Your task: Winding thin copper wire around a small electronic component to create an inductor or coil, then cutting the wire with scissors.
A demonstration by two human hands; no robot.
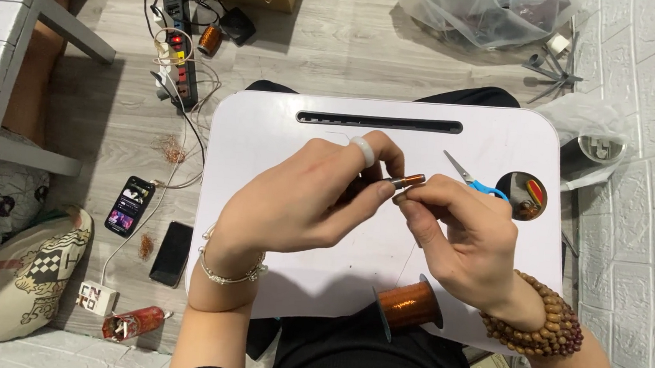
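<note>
small copper-wound coil, horizontal, above tray

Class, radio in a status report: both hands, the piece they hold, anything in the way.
Left hand and right hand both pinch small copper-wound rod above white lap table. Copper wire spool at near edge. Blue-handled scissors beside right hand, not touching.

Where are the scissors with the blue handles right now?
The blue-handled scissors lie on the white lap table, toward its right side, just beyond the right hand and beside the round cup hole.
</note>
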